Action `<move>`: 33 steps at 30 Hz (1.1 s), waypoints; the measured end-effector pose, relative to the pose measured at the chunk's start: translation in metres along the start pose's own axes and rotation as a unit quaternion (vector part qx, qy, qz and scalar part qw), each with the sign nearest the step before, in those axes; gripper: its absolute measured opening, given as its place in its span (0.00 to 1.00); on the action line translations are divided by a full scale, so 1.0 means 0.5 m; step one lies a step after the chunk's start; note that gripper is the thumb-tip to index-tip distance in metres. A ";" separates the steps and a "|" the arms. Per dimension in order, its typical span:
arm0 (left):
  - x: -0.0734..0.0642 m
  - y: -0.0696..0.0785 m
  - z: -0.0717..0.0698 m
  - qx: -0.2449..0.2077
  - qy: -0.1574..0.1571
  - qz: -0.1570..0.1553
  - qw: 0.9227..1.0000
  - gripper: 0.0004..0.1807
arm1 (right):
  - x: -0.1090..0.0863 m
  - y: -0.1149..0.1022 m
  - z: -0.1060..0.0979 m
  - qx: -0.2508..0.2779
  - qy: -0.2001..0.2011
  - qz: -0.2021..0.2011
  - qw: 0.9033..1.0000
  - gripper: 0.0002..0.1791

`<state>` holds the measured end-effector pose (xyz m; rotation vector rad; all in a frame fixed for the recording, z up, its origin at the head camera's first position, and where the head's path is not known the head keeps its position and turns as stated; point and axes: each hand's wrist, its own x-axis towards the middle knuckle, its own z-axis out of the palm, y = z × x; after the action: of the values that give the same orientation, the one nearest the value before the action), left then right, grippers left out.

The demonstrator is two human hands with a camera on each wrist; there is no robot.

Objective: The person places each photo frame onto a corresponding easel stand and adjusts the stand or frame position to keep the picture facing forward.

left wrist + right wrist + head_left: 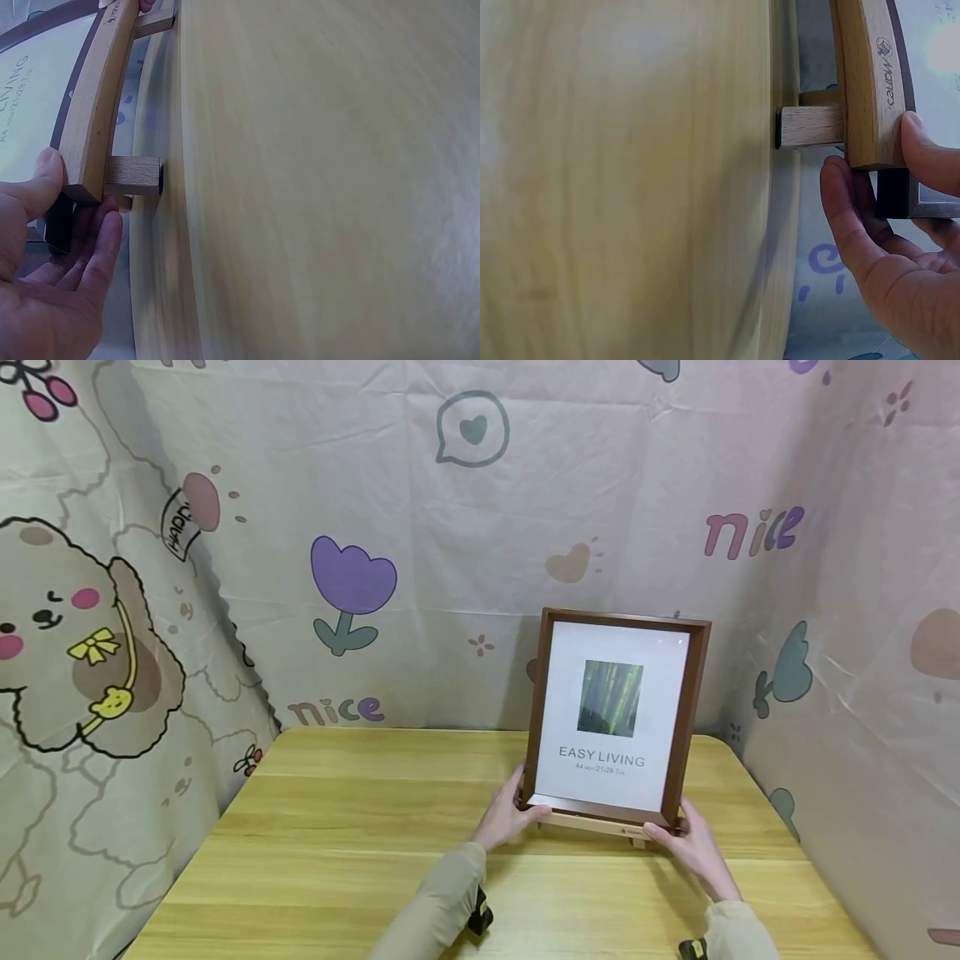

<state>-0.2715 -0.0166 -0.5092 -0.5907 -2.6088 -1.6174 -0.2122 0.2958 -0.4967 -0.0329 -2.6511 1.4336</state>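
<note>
1. We saw the brown picture frame upright at the right side of the wooden table, with the light wooden ledge of a stand along its bottom edge.
2. Our left hand gripped the frame's lower left corner, thumb in front and fingers curled around the back.
3. Our right hand grasped the lower right corner likewise, its thumb near the ledge's end.
4. We could not tell whether the stand's feet touched the table.
5. Behind it we saw patterned cloth.
</note>
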 end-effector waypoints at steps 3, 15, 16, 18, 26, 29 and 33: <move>-0.002 0.001 -0.001 -0.006 0.001 -0.003 1.000 0.52 | 0.000 -0.001 0.000 0.002 -0.003 0.001 1.000 0.40; -0.005 -0.005 -0.010 -0.004 0.000 -0.005 1.000 0.53 | 0.004 -0.008 0.008 0.002 -0.002 0.000 1.000 0.39; -0.005 -0.005 -0.011 -0.009 0.000 -0.004 1.000 0.53 | 0.004 -0.009 0.009 -0.002 -0.003 -0.001 1.000 0.39; -0.006 -0.007 -0.014 -0.011 0.000 -0.004 1.000 0.53 | 0.004 -0.011 0.011 -0.009 -0.002 0.000 1.000 0.40; -0.013 -0.010 -0.021 -0.004 0.005 -0.004 1.000 0.54 | 0.003 -0.017 0.016 -0.010 -0.005 -0.001 1.000 0.40; -0.015 -0.010 -0.024 -0.004 0.006 -0.009 1.000 0.53 | 0.005 -0.017 0.018 -0.007 -0.008 0.002 1.000 0.41; -0.018 -0.010 -0.028 -0.009 0.004 -0.016 1.000 0.53 | 0.007 -0.016 0.022 -0.010 -0.010 0.003 1.000 0.41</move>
<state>-0.2676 -0.0336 -0.5090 -0.5441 -2.6147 -1.6507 -0.2165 0.2825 -0.4954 -0.0294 -2.6839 1.4174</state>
